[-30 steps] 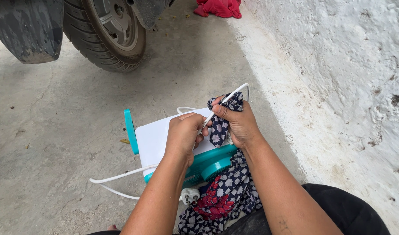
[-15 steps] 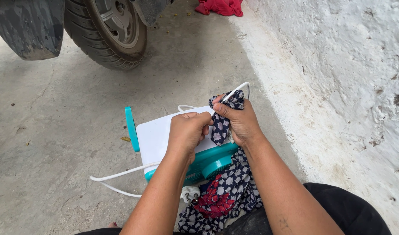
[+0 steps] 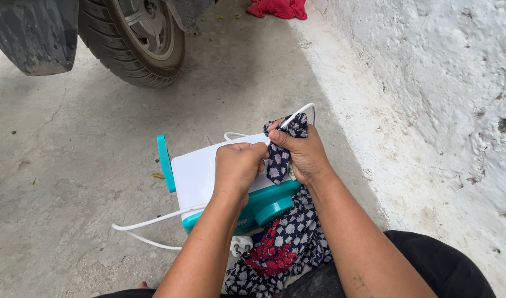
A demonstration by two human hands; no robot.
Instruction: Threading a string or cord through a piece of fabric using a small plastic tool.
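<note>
**White cord pinched through patterned cloth over a teal-and-white appliance**

The white cord ran up in a short loop above the right hand, whose fingers were clenched around a bunch of dark blue cloth with a white pattern, the thumb pressing cloth and cord together at the top. The left hand sat just beside it, touching it, fingers curled into a fist that gripped the same cord where it came out of the cloth. Both hands hovered over the white top of a small teal-and-white appliance that stood on the concrete floor, with a teal flap raised at its left edge. The rest of the cloth hung down from the right hand, past the appliance's teal front, and piled near the person's lap, where a red patch showed among the folds. More of the cord trailed out from under the left forearm in 2 strands across the floor to the left, and its white plug lay below the appliance, prongs pointing down-left. A rough whitewashed wall rose on the right. At the top of the view stood a vehicle tyre with a mudguard beside it, and a red cloth lay on the floor at the foot of the wall.
</note>
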